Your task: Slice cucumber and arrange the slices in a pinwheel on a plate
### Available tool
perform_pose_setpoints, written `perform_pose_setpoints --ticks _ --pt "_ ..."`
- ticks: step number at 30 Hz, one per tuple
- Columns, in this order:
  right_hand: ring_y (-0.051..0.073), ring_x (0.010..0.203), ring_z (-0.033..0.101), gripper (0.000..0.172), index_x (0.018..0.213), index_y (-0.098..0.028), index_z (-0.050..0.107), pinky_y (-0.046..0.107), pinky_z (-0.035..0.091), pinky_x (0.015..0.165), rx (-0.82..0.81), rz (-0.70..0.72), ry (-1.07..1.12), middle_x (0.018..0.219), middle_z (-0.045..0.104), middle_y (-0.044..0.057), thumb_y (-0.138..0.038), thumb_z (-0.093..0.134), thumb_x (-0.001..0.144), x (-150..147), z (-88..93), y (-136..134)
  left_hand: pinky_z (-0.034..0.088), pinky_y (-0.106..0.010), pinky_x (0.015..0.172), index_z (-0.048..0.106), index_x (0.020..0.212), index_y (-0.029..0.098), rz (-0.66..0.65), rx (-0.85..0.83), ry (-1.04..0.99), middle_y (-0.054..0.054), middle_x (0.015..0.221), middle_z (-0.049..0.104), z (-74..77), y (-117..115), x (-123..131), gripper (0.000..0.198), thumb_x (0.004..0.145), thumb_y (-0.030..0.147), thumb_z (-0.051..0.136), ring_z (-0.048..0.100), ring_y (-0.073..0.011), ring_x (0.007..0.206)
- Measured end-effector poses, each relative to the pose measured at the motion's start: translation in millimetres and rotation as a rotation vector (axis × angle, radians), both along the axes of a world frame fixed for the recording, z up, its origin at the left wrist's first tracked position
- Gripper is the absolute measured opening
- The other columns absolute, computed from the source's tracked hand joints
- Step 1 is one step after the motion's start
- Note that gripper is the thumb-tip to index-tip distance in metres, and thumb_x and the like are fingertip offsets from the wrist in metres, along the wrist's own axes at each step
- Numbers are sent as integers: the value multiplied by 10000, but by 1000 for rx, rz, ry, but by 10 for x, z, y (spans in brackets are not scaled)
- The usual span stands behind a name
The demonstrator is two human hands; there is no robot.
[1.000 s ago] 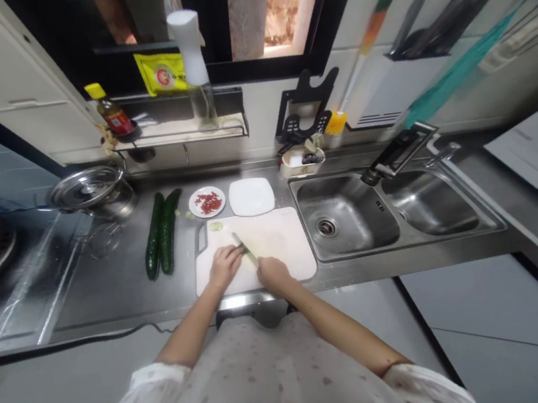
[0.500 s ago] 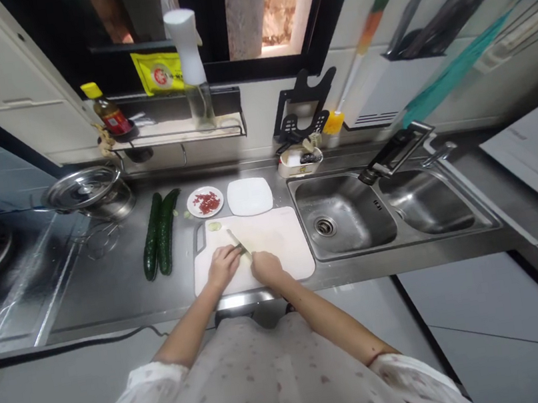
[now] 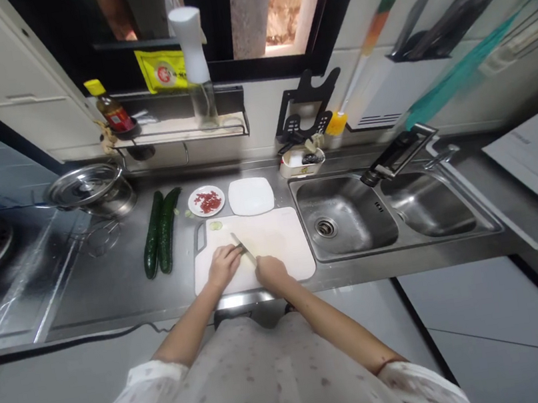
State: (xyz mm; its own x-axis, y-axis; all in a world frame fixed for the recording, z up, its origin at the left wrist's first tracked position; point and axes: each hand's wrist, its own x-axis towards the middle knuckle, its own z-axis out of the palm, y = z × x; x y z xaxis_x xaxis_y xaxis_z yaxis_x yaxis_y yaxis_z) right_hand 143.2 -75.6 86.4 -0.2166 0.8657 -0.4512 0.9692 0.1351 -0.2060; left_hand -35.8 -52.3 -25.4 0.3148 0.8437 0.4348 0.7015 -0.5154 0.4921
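At your far left, the lidded steel pot (image 3: 114, 201) stood well apart from your work, so I saw little danger from it. Next, two whole cucumbers (image 3: 152, 239) lay side by side on the bare counter; being round, they could perhaps roll if your left forearm pushed them. Behind the cutting board (image 3: 292, 245), the small white plate (image 3: 192, 203) held chopped red pieces, and it stood quite near, so a wide movement might have knocked it. A few pale green slices (image 3: 215, 225) lay at the board's upper left corner. Your left hand (image 3: 223, 267) had its fingers bent close together and held a dark green piece (image 3: 239, 250) on the board, just beside the blade. Here, in my judgement, was the main risk: if the piece slipped, or your fingertips stretched too far, the edge could reach them. Whether they were tucked safely, I could not tell. The knife (image 3: 247, 252) slanted with its tip away from you, and your right hand (image 3: 272, 274) was closed around its handle; a wet grip could let it turn. To the right, the board's edge lay just beside the sink (image 3: 362, 214), where a sliding board might overhang.
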Motion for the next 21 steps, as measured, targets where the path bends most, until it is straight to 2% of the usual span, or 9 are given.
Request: perform_pose_setpoints --ticks 7,16,21 --pt "211 1004 627 317 1103 -125 616 282 450 820 0 21 31 1069 678 134 -121 376 896 -109 31 174 467 -393 875 651 1132 250 -4 -2 0 -77 1074 628 34 2 5 272 929 292 475 547 -206 978" --pt "218 975 637 308 1091 -123 619 288 461 790 -1 12 11 1027 683 143 -126 386 890 -29 -55 60 461 -380 880 649 1117 240 0 2 0 -73 1080 628 21 4 5 251 920 281 500 541 -198 983" --pt "211 1008 629 330 1114 -123 618 285 457 821 3 11 19 1054 679 154 -115 368 899 -68 -71 105 467 -386 884 657 1112 239 1 12 5 -75 1089 624 3 7 5 256 924 286 489 542 -205 995"
